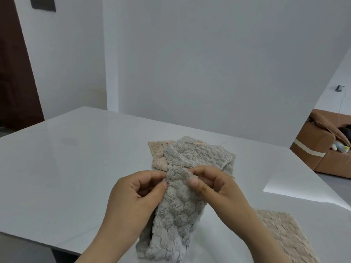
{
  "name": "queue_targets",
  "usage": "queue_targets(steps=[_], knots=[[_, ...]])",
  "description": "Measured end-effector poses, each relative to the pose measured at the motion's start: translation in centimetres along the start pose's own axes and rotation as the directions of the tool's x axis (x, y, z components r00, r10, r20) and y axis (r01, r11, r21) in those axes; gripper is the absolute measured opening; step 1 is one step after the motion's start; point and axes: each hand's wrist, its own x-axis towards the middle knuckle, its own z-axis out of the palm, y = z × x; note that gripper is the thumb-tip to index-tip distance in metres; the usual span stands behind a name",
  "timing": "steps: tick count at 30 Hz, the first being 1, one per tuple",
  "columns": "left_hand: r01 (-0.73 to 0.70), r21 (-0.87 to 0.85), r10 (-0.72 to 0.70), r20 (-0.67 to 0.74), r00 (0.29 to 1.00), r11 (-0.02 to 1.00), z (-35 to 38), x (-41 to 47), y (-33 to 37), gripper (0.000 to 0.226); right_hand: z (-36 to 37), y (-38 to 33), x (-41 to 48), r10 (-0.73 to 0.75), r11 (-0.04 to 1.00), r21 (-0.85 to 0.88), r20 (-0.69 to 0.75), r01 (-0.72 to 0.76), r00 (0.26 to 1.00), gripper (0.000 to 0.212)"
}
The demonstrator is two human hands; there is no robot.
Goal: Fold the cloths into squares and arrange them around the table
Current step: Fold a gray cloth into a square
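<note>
Left hand (136,194) and right hand (218,188) each pinch the top edge of a fluffy grey waffle-textured cloth (176,215) between thumb and curled fingers. The two hands are close together, one at each upper corner. That cloth hangs from the hands in a loose, crumpled strip towards the person, and its lower end is bunched on the smooth white counter (76,168).

Four cloths show: two grey and two beige. Just beyond the hands a second grey cloth (199,155) lies rumpled on top of a beige waffle cloth (156,154), hiding most of it. Near the right forearm, a flat beige cloth (281,230) lies at the counter's near edge.

Far right of the hands stands a brown sofa (321,149); far left, a dark brown door (15,73).
</note>
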Motion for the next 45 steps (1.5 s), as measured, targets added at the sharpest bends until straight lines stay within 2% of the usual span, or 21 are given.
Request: queue_targets(steps=[2,6,9,11,15,19,23,25,27,29,31,32,34,35,37,39,41,42,45], knots=[[0.026,0.001,-0.026,0.007,1.000,1.000,-0.2,0.2,-0.1,0.015,-0.2,-0.1,0.0,-0.030,0.999,-0.027,-0.006,0.030,1.000,0.016],[0.005,0.061,-0.008,0.058,0.998,0.998,-0.3,0.1,0.1,0.009,0.5,-0.1,0.3,-0.105,0.991,-0.098,-0.132,0.092,0.986,0.016],[-0.027,0.100,0.025,0.022,0.999,0.995,-0.2,-0.2,0.2,0.018,1.0,-0.2,0.4,-0.130,0.981,-0.164,-0.174,0.101,0.976,0.014],[-0.053,0.174,0.056,-0.010,0.998,0.983,-0.2,-0.3,0.2,0.016,1.2,-0.1,0.4,-0.142,0.978,-0.177,-0.184,0.109,0.973,0.013],[-0.110,0.208,0.122,-0.048,0.991,0.972,-0.6,0.2,0.1,0.013,1.1,0.3,0.5,-0.160,0.974,-0.186,-0.147,0.131,0.976,0.018],[-0.181,0.237,0.187,-0.007,0.982,0.955,-1.8,0.9,0.4,0.010,0.2,0.9,0.7,-0.234,0.913,-0.360,-0.081,0.191,0.969,0.038],[-0.299,0.469,0.279,0.112,0.954,0.831,-2.8,1.4,0.2,0.010,-0.1,1.0,1.2,-0.311,0.814,-0.525,-0.034,0.248,0.950,0.041],[-0.313,0.477,0.287,0.128,0.949,0.821,-3.0,1.7,0.1,0.008,0.4,1.1,1.3,-0.329,0.805,-0.544,-0.076,0.237,0.941,0.034],[-0.304,0.428,0.288,0.103,0.952,0.851,-3.3,2.0,0.1,0.007,1.1,1.4,1.3,-0.283,0.877,-0.450,-0.195,0.171,0.939,0.029],[-0.300,0.383,0.300,0.061,0.952,0.874,-3.7,2.2,0.0,0.006,1.9,1.7,1.4,-0.087,0.979,-0.200,-0.286,0.029,0.954,0.041],[-0.286,0.346,0.303,0.007,0.953,0.894,-4.1,2.4,0.0,0.007,3.0,2.1,1.7,0.184,0.978,0.136,-0.191,-0.160,0.964,0.051],[-0.280,0.334,0.303,-0.018,0.953,0.900,-4.3,2.5,0.0,0.007,3.5,2.1,1.8,0.292,0.924,0.285,-0.090,-0.256,0.952,0.053],[-0.271,0.324,0.303,-0.052,0.952,0.906,-4.7,2.6,0.0,0.009,4.8,1.9,1.9,0.387,0.796,0.463,0.105,-0.389,0.916,0.049],[-0.262,0.322,0.298,-0.069,0.952,0.910,-5.0,2.7,-0.1,0.009,5.3,1.7,1.9,0.382,0.788,0.461,0.153,-0.408,0.911,0.046],[-0.236,0.322,0.284,-0.109,0.953,0.917,-5.7,3.0,-0.4,0.010,6.4,1.9,2.1,0.337,0.842,0.400,0.135,-0.363,0.932,0.041],[-0.211,0.337,0.272,-0.145,0.951,0.918,-6.7,3.3,-1.0,0.008,7.5,2.4,2.7,0.300,0.897,0.333,0.026,-0.291,0.954,0.047],[-0.164,0.337,0.233,-0.174,0.957,0.927,-7.7,3.4,-1.4,0.008,8.7,2.6,3.2,0.269,0.936,0.261,-0.094,-0.237,0.958,0.065],[-0.146,0.326,0.211,-0.174,0.962,0.934,-8.1,3.4,-1.6,0.014,9.4,2.7,3.5,0.257,0.946,0.238,-0.134,-0.221,0.957,0.063],[-0.138,0.254,0.167,-0.097,0.981,0.957,-9.6,3.0,-1.9,0.030,11.1,2.9,4.4,0.238,0.956,0.214,-0.171,-0.199,0.956,0.038]])
